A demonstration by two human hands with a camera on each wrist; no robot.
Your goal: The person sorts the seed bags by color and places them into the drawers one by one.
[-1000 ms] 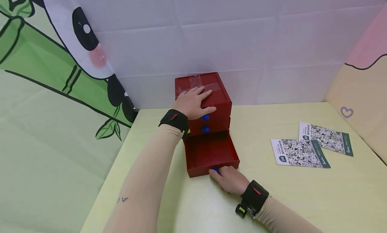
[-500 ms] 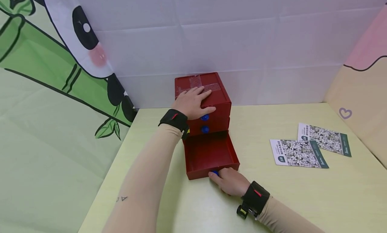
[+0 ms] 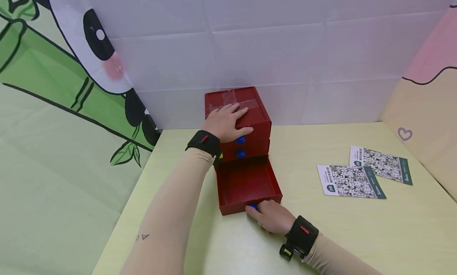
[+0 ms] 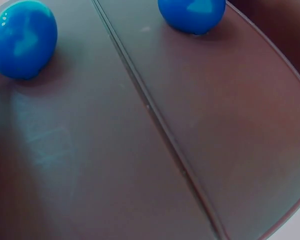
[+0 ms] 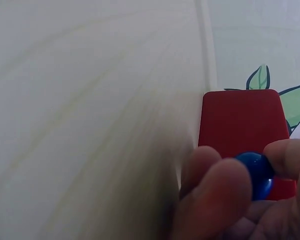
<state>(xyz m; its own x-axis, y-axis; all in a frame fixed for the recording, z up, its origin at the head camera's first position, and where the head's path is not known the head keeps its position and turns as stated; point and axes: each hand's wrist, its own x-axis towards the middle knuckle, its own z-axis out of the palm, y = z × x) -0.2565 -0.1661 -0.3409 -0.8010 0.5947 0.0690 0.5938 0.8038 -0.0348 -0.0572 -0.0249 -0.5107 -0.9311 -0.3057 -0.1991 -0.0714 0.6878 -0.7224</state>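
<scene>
The bottom drawer (image 3: pixel 233 208) of the red box (image 3: pixel 256 110) is pulled out a long way, and its red floor shows. That looks like the main bit done so far. The right hand (image 3: pixel 273 216) pinches the blue knob (image 3: pixel 254 207) on the front of that drawer, with the thumb on one side and fingers on the other. So I would say the pulling is mostly done, but letting go of the knob is not. I cannot tell how much of the drawer is left inside the box, as its back end is hidden.

The left hand (image 3: pixel 225 123) lies flat on top of the box, with its fingers straight and spread (it seems to be there to keep the box from sliding). It grips nothing.

The two drawers above are both pushed in. The top knob (image 3: pixel 240 140) and the middle knob (image 3: pixel 241 153) sit one over the other, and no hand holds them.

The box stands on the desk (image 3: pixel 303 148), at the back by the cloth wall. Two flat flower packets, a near one (image 3: pixel 351 181) and a far one (image 3: pixel 385 164), lie well apart from the drawer, off to the right. No hand touches them.
</scene>
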